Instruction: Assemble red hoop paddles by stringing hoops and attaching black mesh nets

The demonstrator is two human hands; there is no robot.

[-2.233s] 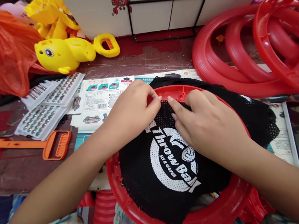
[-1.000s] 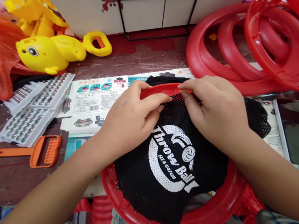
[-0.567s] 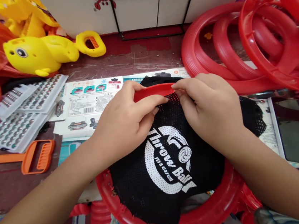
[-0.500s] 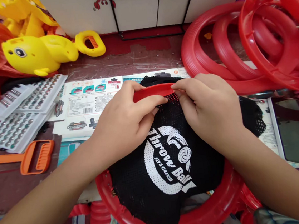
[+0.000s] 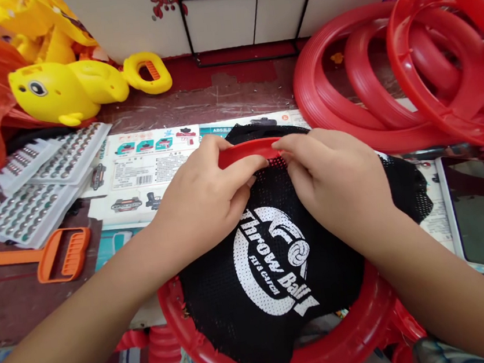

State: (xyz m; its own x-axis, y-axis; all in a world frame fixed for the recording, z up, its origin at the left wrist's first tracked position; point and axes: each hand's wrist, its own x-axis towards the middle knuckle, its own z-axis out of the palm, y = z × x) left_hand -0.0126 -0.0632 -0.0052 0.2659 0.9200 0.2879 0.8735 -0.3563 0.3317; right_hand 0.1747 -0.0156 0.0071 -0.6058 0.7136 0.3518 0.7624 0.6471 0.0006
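My left hand point(image 5: 208, 188) and right hand point(image 5: 339, 173) pinch black mesh point(image 5: 224, 300), seemingly fitting it onto the red ring point(image 5: 332, 357); alignment matters next.

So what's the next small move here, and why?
Perhaps the right hand should press the black mesh onto the far rim of the red ring: it seems to pinch where mesh meets rim, and the left hand holds that rim alongside.

The left hand point(image 5: 204, 194) hides a stretch of the red ring point(image 5: 344, 354).
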